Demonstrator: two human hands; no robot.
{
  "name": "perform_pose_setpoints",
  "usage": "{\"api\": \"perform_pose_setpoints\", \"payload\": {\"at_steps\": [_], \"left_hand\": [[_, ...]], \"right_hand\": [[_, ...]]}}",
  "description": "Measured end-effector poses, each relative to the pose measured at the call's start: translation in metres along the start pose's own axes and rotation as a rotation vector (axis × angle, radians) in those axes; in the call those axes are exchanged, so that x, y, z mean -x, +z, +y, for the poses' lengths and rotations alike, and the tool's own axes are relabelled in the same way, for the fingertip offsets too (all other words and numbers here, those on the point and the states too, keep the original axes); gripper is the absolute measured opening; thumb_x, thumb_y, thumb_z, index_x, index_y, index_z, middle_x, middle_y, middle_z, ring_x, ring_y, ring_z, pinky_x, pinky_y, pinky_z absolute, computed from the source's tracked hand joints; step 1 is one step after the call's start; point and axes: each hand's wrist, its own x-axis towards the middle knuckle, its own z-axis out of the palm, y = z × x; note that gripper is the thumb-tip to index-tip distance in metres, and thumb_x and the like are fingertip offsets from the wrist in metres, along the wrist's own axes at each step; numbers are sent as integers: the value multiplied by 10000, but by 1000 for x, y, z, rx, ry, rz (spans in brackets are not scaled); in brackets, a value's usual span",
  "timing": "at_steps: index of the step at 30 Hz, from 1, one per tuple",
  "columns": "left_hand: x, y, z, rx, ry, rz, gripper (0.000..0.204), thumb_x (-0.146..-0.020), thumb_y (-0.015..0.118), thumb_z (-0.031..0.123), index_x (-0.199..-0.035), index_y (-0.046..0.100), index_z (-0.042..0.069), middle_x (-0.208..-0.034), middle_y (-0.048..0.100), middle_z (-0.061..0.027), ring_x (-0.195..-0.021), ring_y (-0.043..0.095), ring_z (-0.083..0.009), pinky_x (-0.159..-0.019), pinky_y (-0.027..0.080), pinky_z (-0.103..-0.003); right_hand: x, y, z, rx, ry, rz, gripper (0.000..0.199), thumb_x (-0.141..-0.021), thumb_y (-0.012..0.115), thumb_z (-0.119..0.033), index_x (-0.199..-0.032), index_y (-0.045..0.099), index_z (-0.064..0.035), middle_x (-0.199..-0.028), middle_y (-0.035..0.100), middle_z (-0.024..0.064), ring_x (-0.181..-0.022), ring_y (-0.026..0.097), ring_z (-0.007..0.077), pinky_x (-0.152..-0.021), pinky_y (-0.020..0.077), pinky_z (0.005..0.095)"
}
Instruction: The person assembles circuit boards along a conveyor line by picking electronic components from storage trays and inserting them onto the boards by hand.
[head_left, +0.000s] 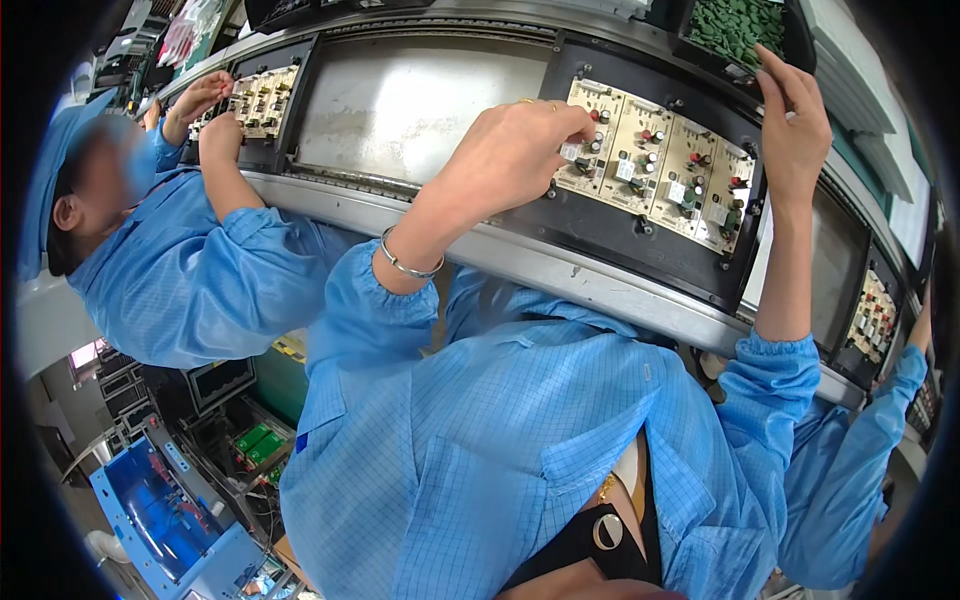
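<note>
Blue checked work jacket (480, 440) is filling the foreground of the head view. Above it, the left hand (515, 150) is curling its fingers down at the left end of the cream circuit boards (655, 165), which are lying in a black tray (600, 215) between both hands. The right hand (798, 125) is bending thumb and forefinger narrowly together beside a black bin (798, 35) of green parts (735, 30). Whether either is gripping anything, I cannot tell. Leftward, a co-worker (200, 275) is reaching over another board panel (265, 105).
</note>
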Motion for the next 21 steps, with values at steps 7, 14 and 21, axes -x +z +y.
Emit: {"api": "perform_pose_setpoints", "payload": {"at_steps": [7, 14, 21], "left_hand": [[-21, -21, 3, -92, 124, 115, 274, -835, 663, -11, -1088, 712, 82, -959, 742, -103, -882, 715, -307, -780, 562, -396], [-62, 1, 5, 113, 272, 518, 59, -860, 657, 51, -901, 696, 70, -831, 692, -104, -793, 690, -326, -694, 551, -418], [-55, 17, -19, 118, 254, 537, 94, -860, 648, 75, -877, 734, 106, -811, 716, -64, -779, 704, -287, -666, 563, -416]], "right_hand": [[32, -11, -46, -243, 181, -301, 188, -959, 685, -9, -1129, 765, -12, -1003, 720, 8, -896, 645, 68, -815, 498, 215], [64, -2, -74, -320, 190, -459, 228, -936, 676, 46, -1147, 755, 6, -979, 699, 29, -870, 644, 83, -771, 504, 222], [81, 2, -79, -321, 404, -570, 176, -925, 679, 46, -1088, 744, 27, -921, 750, 19, -821, 707, 98, -733, 546, 227]]}}
